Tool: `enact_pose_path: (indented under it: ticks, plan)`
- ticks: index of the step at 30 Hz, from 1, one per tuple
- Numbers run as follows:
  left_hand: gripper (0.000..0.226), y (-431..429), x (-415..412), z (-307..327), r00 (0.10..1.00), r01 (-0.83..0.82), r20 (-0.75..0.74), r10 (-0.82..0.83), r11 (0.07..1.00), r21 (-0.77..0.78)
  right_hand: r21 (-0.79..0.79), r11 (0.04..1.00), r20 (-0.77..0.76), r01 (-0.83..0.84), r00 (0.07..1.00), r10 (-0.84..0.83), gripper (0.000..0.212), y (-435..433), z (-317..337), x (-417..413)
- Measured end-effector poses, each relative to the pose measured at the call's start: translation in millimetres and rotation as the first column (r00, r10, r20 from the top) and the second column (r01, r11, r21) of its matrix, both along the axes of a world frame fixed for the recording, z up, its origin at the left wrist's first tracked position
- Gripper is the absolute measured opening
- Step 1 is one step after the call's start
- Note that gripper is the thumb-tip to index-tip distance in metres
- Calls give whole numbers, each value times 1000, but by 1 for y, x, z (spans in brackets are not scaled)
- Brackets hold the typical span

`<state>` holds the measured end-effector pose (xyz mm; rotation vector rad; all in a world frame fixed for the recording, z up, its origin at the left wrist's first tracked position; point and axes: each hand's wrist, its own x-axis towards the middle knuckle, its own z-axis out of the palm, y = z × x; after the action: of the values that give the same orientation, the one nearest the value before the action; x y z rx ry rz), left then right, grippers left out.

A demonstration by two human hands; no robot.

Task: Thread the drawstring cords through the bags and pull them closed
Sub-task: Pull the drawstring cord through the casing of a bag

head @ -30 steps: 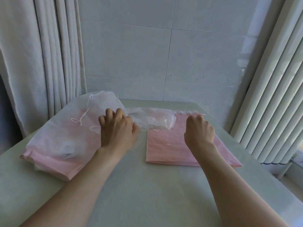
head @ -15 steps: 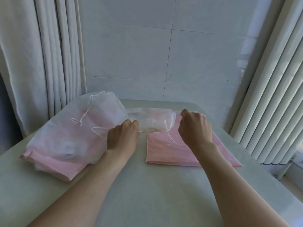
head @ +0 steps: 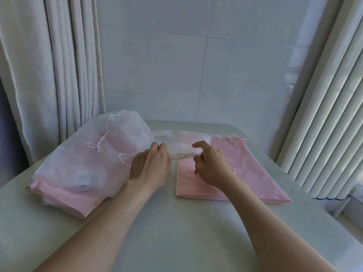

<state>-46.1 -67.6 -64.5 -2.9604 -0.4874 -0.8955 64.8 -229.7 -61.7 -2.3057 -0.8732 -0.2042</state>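
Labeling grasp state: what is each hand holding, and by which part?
Both hold the small white bag: the left hand grips its left end, and the right hand pinches its right end between its fingers.

Mid-table, small white bag (head: 181,151) bunched betw. stuffed white bag (head: 82,163) & flat pink bag (head: 251,173).

Left hand (head: 151,165) off big bag (head: 78,163), now grips white bag (head: 180,152); right hand (head: 211,165) moved in, pinches other end.

Soft, cool daylight from the right; sharp centre, edges bowed.
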Motion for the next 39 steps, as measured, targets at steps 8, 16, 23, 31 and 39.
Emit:
enact_pose_path:
  ticks: [8,16,23,31,39]
  plan:
    - [45,6,2,-5,999,-48,-14,47,995,-90,64,976,110,209,970,-215,45,-5,15,-5]
    - [43,18,0,9,984,-162,63,168,983,-91,96,970,178,222,955,-237,53,-12,22,5]
    - [36,18,2,5,984,-41,176,31,998,56,45,968,168,246,954,-250,50,-20,19,1]
    - [11,22,-5,5,970,87,223,-97,995,57,-89,989,123,121,986,-109,29,-23,21,-2]
    - [53,23,-2,5,999,-41,30,36,982,186,-220,954,308,202,943,-128,16,-23,24,-3]
